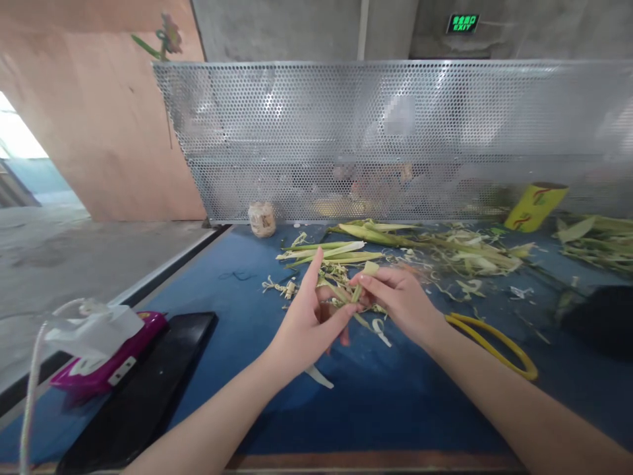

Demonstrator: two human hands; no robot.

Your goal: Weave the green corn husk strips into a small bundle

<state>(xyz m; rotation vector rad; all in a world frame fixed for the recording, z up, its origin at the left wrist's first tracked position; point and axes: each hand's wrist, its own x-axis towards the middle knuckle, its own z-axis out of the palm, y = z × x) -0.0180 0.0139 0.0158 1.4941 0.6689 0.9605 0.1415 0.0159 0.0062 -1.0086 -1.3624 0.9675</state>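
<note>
A pale green plant-leaf strip (pixel 370 268), flat and fibrous, is held between my two hands over the middle of the table. My left hand (pixel 309 320) pinches its lower part between the thumb and the curled fingers, while the index finger points up. Closed on the upper part, the thumb and fingertips of my right hand (pixel 408 300) meet close to the left thumb. My fingers cover part of the strip. Just beyond lie long green leaf stalks (pixel 341 251) and a tangle of curled pale scraps (pixel 284 288).
On the blue table (pixel 386 409) stand a twine spool (pixel 262 220) and a yellow tube (pixel 535 208). A yellow ring (pixel 499 349) lies right. At left are a black phone (pixel 148 389) and a magenta power strip (pixel 111 376) with chargers. A perforated metal screen (pixel 306 125) borders the back.
</note>
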